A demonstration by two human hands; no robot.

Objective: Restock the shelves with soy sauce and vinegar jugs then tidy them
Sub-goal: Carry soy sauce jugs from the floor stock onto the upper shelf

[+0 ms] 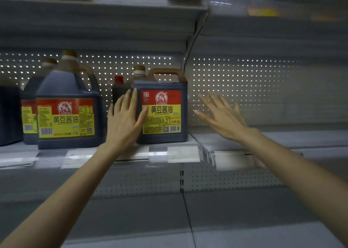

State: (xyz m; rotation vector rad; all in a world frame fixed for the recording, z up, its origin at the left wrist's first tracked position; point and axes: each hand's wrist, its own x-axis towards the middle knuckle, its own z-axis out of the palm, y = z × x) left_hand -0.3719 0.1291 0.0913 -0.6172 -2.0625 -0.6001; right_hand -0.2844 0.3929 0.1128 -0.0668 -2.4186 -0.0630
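A square dark soy sauce jug (162, 112) with a red and yellow label and a brown handle stands on the middle shelf (282, 138), near the shelf's right end joint. My left hand (124, 119) lies flat against its left side, fingers apart, thumb on the label's edge. My right hand (222, 116) hovers open in the air to the jug's right, blurred, touching nothing. A rounder soy sauce jug (67, 108) stands further left, with another jug (30, 104) behind it. A smaller dark bottle with a red cap (118, 85) stands behind my left hand.
Perforated back panels run behind the shelf. An upper shelf (105, 5) overhangs the jugs. The shelf section to the right of the square jug holds nothing. Price tags (182, 153) sit in the rail along the front edge. A lower shelf (207, 219) lies below.
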